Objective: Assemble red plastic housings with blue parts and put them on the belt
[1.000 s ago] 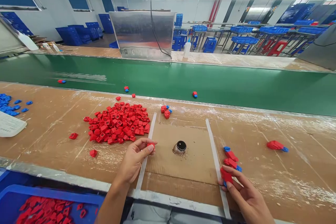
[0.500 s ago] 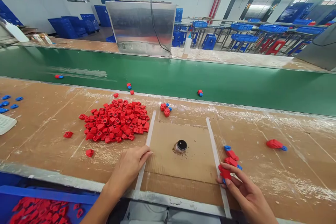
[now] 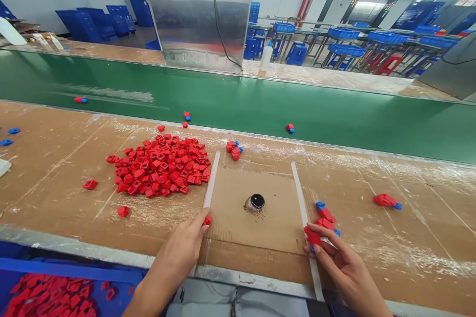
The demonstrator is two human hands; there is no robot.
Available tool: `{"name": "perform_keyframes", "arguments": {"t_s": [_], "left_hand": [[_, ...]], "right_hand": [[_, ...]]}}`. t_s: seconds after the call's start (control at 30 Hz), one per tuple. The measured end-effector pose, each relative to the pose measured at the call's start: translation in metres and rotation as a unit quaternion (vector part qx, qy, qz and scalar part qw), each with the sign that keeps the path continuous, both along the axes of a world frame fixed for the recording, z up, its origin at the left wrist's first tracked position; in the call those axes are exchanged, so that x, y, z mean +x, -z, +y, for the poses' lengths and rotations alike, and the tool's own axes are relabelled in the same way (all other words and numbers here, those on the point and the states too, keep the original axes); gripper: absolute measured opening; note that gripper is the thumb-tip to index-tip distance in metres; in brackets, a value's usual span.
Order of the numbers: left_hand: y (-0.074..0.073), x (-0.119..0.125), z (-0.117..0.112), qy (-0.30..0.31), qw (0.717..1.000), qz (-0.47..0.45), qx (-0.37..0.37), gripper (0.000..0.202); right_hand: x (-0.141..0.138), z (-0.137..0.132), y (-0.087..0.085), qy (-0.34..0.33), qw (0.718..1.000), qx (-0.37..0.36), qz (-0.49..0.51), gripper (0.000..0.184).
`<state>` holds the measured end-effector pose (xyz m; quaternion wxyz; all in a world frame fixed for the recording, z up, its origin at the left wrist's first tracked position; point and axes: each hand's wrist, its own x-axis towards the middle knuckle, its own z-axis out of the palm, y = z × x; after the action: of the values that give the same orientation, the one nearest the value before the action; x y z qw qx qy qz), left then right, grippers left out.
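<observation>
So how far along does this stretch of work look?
Apparently done: the red pieces in the blue crate. In hand: the left hand pinches a small red piece; the right hand grips another red piece. Remaining: the loose red heap on the bench.

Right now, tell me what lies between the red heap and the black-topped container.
Head view: a white strip and cardboard sheet separate the red heap and the black-topped container.

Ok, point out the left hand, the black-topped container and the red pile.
Left hand (image 3: 173, 252), head view, back of hand.
Black-topped container (image 3: 255, 202), head view, its top.
Red pile (image 3: 159, 166), head view, its middle.
</observation>
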<state>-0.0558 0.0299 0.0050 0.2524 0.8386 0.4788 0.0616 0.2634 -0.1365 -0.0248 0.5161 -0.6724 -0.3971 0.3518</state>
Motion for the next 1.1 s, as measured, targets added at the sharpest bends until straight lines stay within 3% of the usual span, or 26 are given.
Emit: {"name": "perform_keyframes", "arguments": {"t_s": [0.1,0.3,0.47,0.57,0.7,0.77,0.93,1.1], "left_hand": [[-0.008,0.002,0.003,0.016,0.999,0.004,-0.029,0.037],[-0.016,0.011,-0.004,0.079,0.996,0.037,0.004,0.024],[-0.022,0.013,-0.004,0.046,0.993,-0.090,-0.058,0.010],[-0.023,0.017,-0.002,0.001,0.952,-0.246,-0.183,0.005],[-0.014,0.031,-0.003,-0.080,0.840,-0.413,-0.342,0.026],[-0.007,0.040,-0.004,-0.095,0.807,-0.445,-0.377,0.036],[0.009,0.061,-0.008,-0.098,0.773,-0.476,-0.408,0.034],[0.018,0.068,-0.015,-0.116,0.770,-0.497,-0.384,0.029]], "right_hand": [[0.000,0.000,-0.001,-0.004,1.000,-0.001,-0.003,0.037],[0.000,0.000,0.000,0.002,1.000,-0.012,-0.008,0.040],[0.000,0.006,-0.004,0.001,1.000,-0.024,0.005,0.042],[-0.001,0.014,-0.010,0.002,1.000,-0.019,0.002,0.041],[-0.004,0.028,-0.021,-0.005,1.000,-0.002,-0.013,0.039],[-0.007,0.034,-0.025,-0.013,1.000,0.009,-0.013,0.037],[-0.012,0.048,-0.031,-0.031,0.999,0.002,-0.033,0.038],[-0.019,0.068,-0.040,-0.067,0.990,0.023,-0.124,0.037]]}}
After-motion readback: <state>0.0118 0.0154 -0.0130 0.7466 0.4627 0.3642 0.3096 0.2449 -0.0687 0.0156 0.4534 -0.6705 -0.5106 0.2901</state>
